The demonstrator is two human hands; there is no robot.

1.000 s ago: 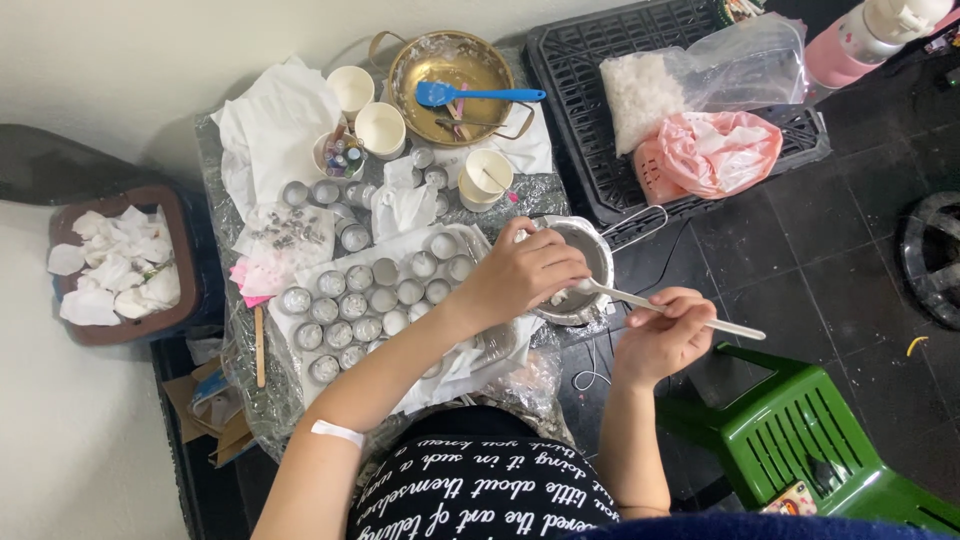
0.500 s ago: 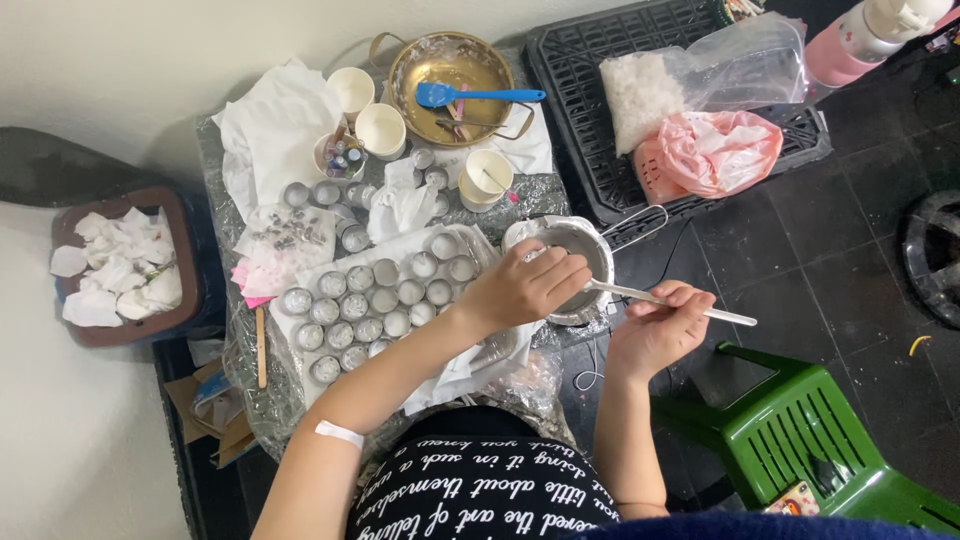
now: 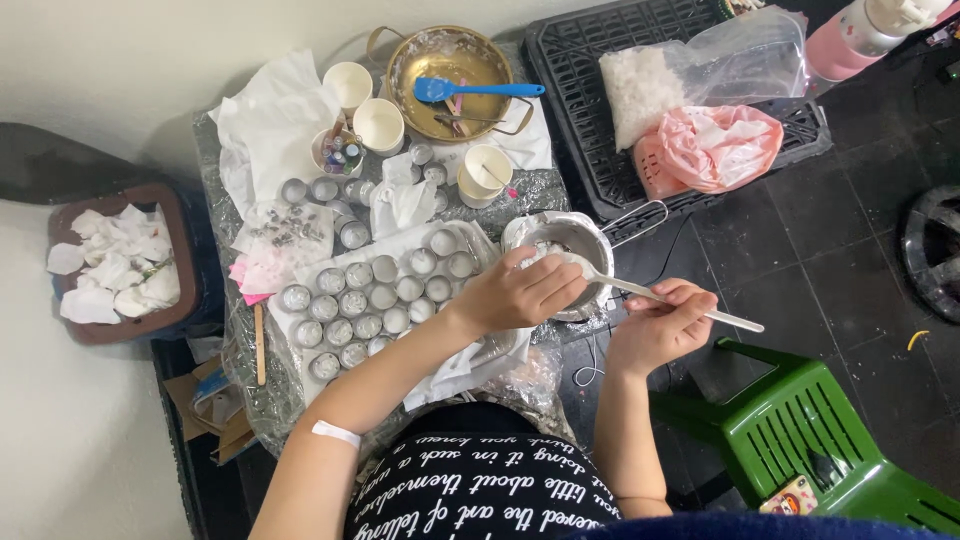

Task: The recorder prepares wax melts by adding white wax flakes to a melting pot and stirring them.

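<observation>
My left hand rests on the near rim of a small steel pot, its fingers curled over the edge. My right hand grips a long metal spoon whose bowl reaches into the pot, among white material. Just left of the pot lies a tray filled with rows of several small round metal cups holding a pale filling. What the left fingers pinch, if anything, is hidden.
Behind the tray stand paper cups, crumpled tissues and a brass bowl with a blue spatula. A black crate holds a clear bag and a pink bag. A green plastic stool stands at my right, a tissue-filled bin at left.
My left hand has shifted slightly right along the pot's rim. My right hand has moved the spoon a little, keeping its bowl in the pot.
</observation>
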